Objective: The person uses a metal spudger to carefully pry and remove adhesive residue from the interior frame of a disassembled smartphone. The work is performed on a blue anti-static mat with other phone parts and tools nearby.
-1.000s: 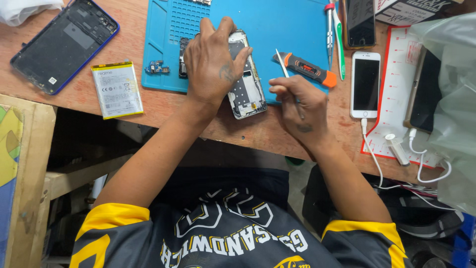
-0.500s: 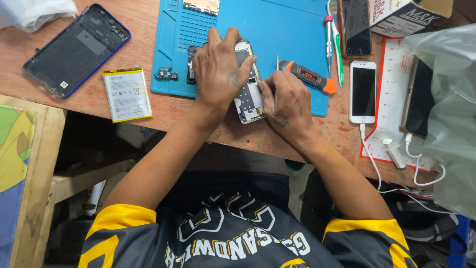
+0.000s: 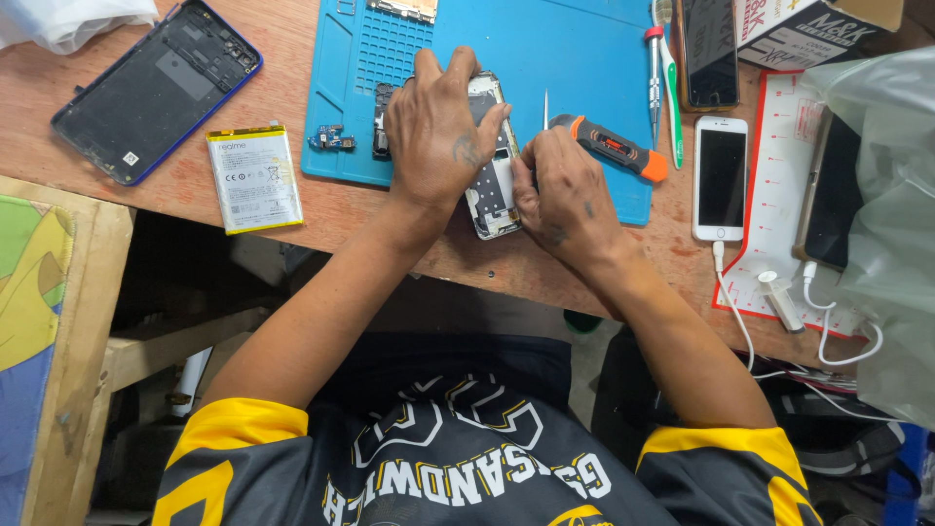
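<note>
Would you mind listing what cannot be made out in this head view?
- Opened phone: its upper part is hidden under the left hand.
- Thin tool in the right hand: the fingers hide its lower end.
- Small board on the blue mat: too small to read its parts.
- Part at the mat's top: cut off by the frame edge.
- Dark phone: partly behind the plastic bag.

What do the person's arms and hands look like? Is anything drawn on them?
Both arms are bare below short sleeves. The sleeves are yellow at the cuff on a black-and-grey jersey. The left hand has a small dark tattoo mark on its back, and the right hand has small dark marks too. No gloves, rings or watch show.
</note>
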